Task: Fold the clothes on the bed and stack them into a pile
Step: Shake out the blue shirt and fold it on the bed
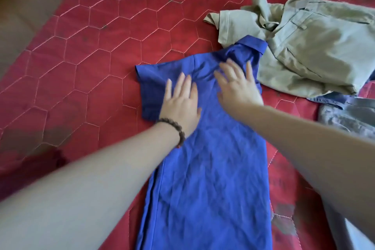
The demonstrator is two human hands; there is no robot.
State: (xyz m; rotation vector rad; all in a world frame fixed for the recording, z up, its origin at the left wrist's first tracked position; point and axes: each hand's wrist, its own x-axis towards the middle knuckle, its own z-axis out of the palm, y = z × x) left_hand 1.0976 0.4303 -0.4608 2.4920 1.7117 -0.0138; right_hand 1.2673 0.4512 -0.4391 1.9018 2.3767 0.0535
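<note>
- Lying lengthwise on the red quilted bed cover, a blue short-sleeved collared shirt — collar touching the crumpled khaki clothes.
- Left hand and right hand — both flat, fingers spread, pressing the shirt's upper part.
- Grey-blue garment at the right edge.

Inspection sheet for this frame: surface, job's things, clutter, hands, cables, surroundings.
Surface: red quilted bed cover, hexagon stitching, dark stains.
Job's things: blue shirt laid flat, one sleeve out to the left; khaki garment crumpled, collar of the blue shirt overlapping it; grey-blue garment at the right edge.
Clutter: nothing seen.
Hands: left hand and right hand flat on the blue shirt, fingers straight; bead bracelet on the left wrist.
Cables: nothing seen.
Surroundings: blurred brown area upper left.
</note>
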